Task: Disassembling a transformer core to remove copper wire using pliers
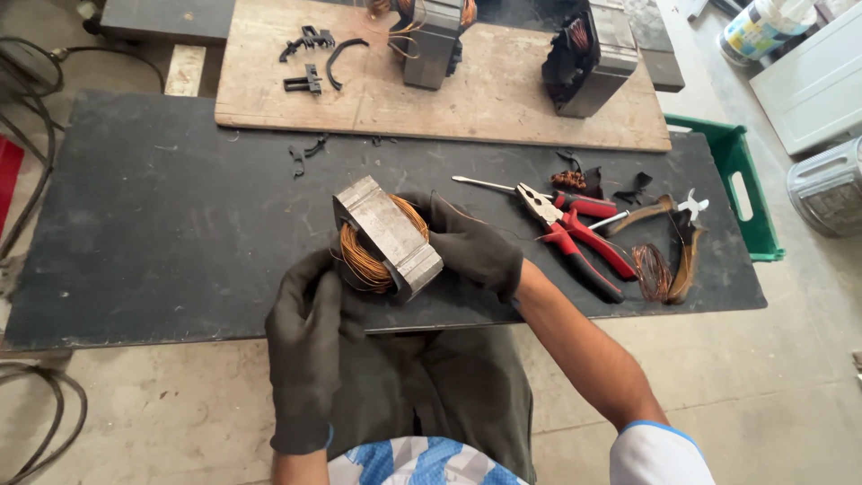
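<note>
Both my hands wear dark gloves and hold a grey metal motor stator [388,235] with copper wire windings [364,263] bulging from its side. My left hand [310,332] cups it from below and the near side. My right hand [471,244] grips its far right side. The stator hovers over the near edge of a black work mat [162,224].
Red-handled pliers [575,235], a screwdriver [503,187], a coil of copper wire [652,269] and brown scraps lie to the right. A wooden board [503,99] behind carries two more stators [433,36] [588,56] and black plastic bits. A green crate [745,189] stands at right; cables at left.
</note>
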